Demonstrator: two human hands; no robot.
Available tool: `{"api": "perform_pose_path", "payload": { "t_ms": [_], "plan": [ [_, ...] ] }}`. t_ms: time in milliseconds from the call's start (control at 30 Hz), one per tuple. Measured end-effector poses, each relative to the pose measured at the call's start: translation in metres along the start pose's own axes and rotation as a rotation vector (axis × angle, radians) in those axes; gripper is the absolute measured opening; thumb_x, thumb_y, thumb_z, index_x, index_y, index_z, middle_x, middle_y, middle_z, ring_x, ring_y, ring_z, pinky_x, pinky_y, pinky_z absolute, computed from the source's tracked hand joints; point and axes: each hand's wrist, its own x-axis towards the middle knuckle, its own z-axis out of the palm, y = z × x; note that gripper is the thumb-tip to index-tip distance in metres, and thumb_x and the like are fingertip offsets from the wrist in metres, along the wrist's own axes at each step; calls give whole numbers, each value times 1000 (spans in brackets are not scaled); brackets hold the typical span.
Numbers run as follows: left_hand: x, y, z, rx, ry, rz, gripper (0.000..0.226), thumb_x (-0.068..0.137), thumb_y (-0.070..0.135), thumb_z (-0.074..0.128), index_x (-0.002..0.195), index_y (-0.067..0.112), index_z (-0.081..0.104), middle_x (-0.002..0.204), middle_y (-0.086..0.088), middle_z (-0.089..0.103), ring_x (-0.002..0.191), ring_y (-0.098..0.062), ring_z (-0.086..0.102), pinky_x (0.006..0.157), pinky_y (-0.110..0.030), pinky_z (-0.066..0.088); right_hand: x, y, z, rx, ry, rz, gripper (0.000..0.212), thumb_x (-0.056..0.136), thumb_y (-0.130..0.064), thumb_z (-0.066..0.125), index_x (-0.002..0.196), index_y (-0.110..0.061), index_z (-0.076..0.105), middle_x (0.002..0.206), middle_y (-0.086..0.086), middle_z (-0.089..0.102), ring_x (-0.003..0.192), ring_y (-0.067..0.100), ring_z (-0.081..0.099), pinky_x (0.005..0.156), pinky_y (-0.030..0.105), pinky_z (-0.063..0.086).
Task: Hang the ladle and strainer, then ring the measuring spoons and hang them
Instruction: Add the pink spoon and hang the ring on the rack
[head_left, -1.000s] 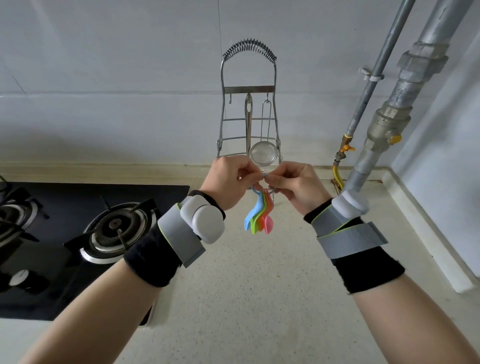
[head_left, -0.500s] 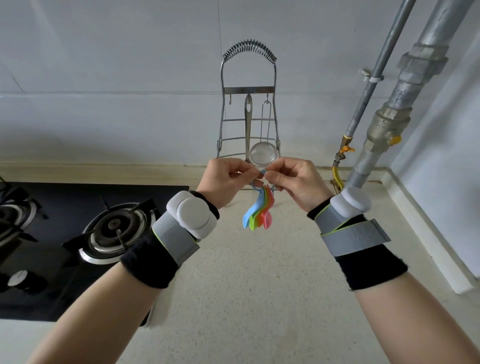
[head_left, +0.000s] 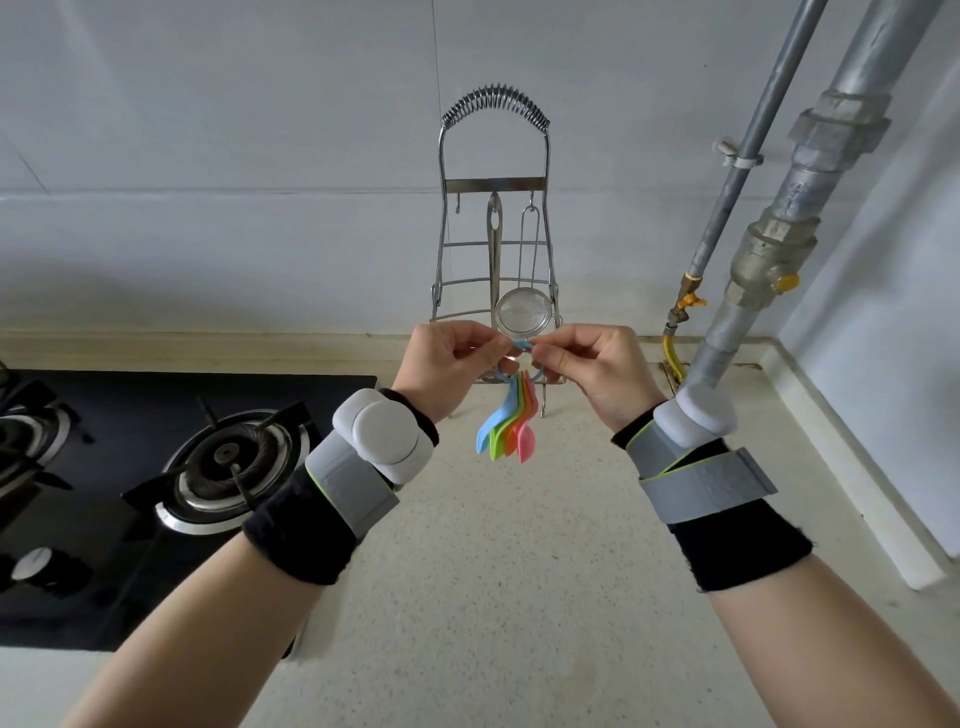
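A wire utensil rack (head_left: 444, 171) stands against the back wall. The ladle (head_left: 492, 244) hangs from its middle hook, and the mesh strainer (head_left: 522, 314) hangs to its right. My left hand (head_left: 449, 366) and my right hand (head_left: 589, 371) are held up in front of the rack's base, each pinching one side of a blue ring (head_left: 521, 345). Several measuring spoons (head_left: 506, 434), blue, green, orange and pink, dangle from the ring between my hands. The rack's left hook is bare.
A black gas hob (head_left: 156, 467) with burners lies on the left of the speckled counter (head_left: 493, 571). Metal pipes (head_left: 769, 249) with a yellow valve run down the wall at the right, close to the rack.
Both hands have risen a little toward the rack with the ring and spoons held between them. The spoons swing slightly below.
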Motion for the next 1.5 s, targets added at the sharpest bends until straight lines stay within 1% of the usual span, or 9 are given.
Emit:
{"api": "perform_pose_path", "payload": {
  "t_ms": [100,300,433,633,833,1033,1200,1367,1500],
  "plan": [
    [-1,1,-1,54,-10,37,10,82,4,60,83,-3,67,73,-1,67,51,7,62,52,-3,45,-1,-2,0,-39,3,-20,17,75,2,66,90,-6,68,52,-14,68,51,-1,59,52,10,47],
    [-1,6,3,141,66,62,7,80,5,62,79,1,68,70,-1,66,49,9,59,52,-2,44,-2,-6,3,-112,48,-70,16,74,-2,69,80,-16,70,52,-19,67,52,-2,58,54,9,47],
    [0,10,1,170,4,76,6,81,6,61,78,5,66,74,-1,66,52,9,60,54,-2,44,-3,-10,2,-126,45,-86,21,74,-3,70,75,-23,69,53,-21,67,52,-2,58,54,8,46],
    [-4,15,-1,160,4,132,6,81,3,60,80,1,66,71,0,66,55,7,62,58,-5,49,-2,-17,2,-131,6,-108,20,76,-2,67,75,-22,69,55,-20,67,54,-4,58,55,8,45],
    [-4,17,-6,209,-34,136,14,81,6,61,71,15,62,65,5,66,57,5,64,62,-9,52,-5,-20,6,-158,-16,-168,18,80,2,62,89,-13,68,69,-9,64,60,-8,59,59,6,45],
    [-5,12,-3,256,11,152,12,80,7,63,71,15,63,73,-6,70,70,-17,69,70,-23,54,-3,-17,9,-148,-17,-140,16,80,2,62,81,-12,67,65,-7,61,55,-7,56,56,6,43],
    [-3,8,-1,157,46,120,6,81,6,62,78,4,66,70,-4,67,54,5,63,56,-5,47,1,-14,6,-86,-34,-84,19,81,-2,62,77,-20,68,60,-15,66,58,-5,57,57,8,46],
    [3,6,-2,129,50,97,9,83,6,59,84,1,67,73,-1,66,53,8,60,53,-3,45,-1,-5,4,-7,-51,-38,19,81,-11,64,86,-29,68,70,-19,72,66,-3,63,59,10,49],
    [9,3,-7,76,73,86,12,84,8,58,84,2,68,70,6,66,57,9,60,56,-3,45,2,1,3,24,33,-12,17,77,-13,68,76,-29,69,62,-16,71,58,-1,61,52,11,46]
  ]
}}
